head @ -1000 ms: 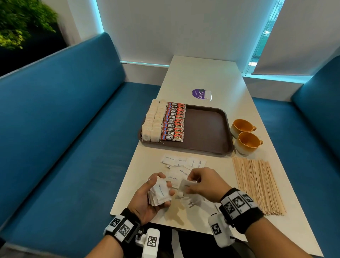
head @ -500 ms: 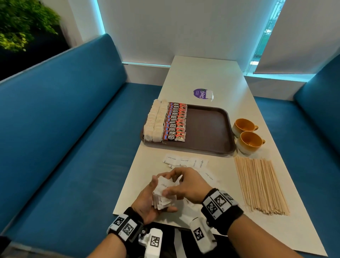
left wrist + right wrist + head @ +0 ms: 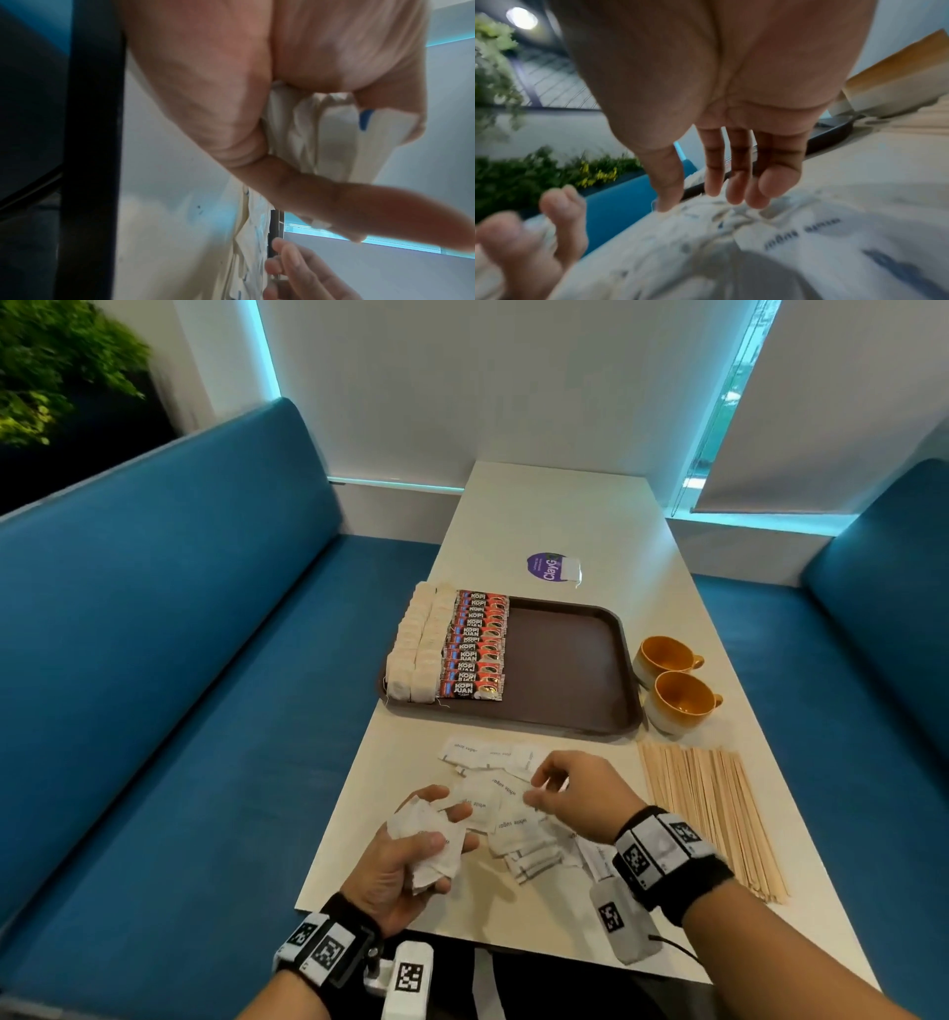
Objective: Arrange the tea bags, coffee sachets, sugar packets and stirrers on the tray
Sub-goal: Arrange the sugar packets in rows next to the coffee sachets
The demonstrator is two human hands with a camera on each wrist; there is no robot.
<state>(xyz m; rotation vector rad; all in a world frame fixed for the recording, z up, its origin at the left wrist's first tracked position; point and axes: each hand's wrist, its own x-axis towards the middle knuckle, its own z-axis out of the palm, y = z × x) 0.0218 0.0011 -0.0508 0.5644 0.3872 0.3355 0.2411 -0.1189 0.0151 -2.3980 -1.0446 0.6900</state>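
Left hand clutches a stack of sugar packets; right hand, fingers relaxed and empty, hovers over the loose sugar packets just beneath it on the table, nearer than the left, short of the tray.

Light: cool daylight from window strips behind blinds
Shadows: soft, under hands
Blur: both wrist views smeared, close skin unfocused
Distortion: wide-angle edge bending

Brown tray; red-black coffee sachets; white sugar packets; orange cups.
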